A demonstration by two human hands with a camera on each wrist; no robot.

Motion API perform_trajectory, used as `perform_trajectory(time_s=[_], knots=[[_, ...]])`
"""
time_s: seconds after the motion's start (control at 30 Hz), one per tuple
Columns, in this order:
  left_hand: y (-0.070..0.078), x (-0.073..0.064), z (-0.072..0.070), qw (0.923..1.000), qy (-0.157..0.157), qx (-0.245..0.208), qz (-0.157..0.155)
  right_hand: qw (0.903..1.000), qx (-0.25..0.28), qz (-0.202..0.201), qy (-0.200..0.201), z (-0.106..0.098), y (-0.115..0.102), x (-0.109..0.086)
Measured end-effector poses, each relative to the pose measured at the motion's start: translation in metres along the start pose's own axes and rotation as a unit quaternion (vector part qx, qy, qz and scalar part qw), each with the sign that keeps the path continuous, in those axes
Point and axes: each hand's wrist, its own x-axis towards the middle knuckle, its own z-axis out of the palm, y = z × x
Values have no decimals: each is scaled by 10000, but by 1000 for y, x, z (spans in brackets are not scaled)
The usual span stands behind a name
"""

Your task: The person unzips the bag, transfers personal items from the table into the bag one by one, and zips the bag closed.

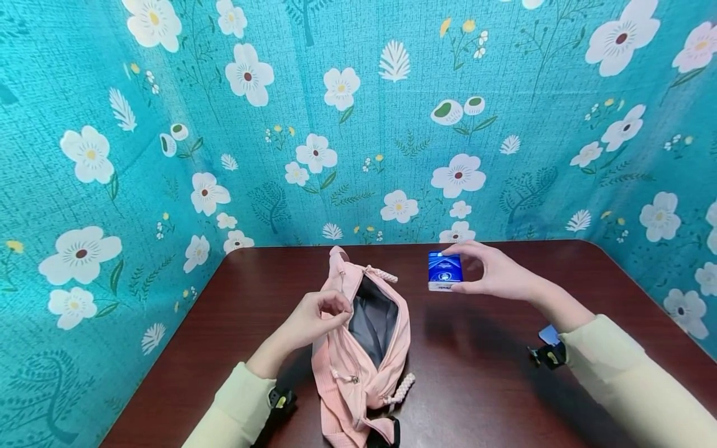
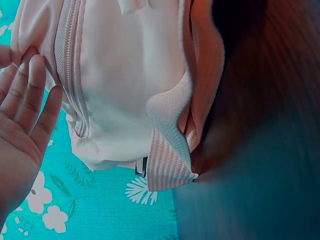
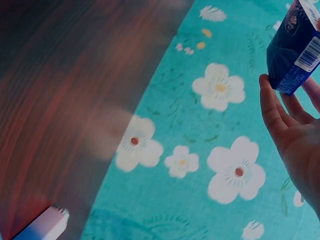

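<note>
From here I see the left hand (image 1: 313, 318) pinching the edge of a long, soft pink cloth bag (image 1: 348, 353) with a dark grey inside. The bag lies on the shiny red-brown wood table (image 1: 482, 398), its long way pointing away from the person, its zip mouth wide open. Right of that mouth, apart from it, a small blue-and-white box (image 1: 444, 272) is up in the air, with the right hand (image 1: 495, 272) holding it between thumb and fingers.
</note>
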Motion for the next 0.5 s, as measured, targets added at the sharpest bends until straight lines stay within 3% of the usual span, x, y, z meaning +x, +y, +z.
perform_trajectory(time_s=[0.5], knots=[[-1,1,1,9999,11,-103,24,9940,590,-916,-136,32,-32,22]])
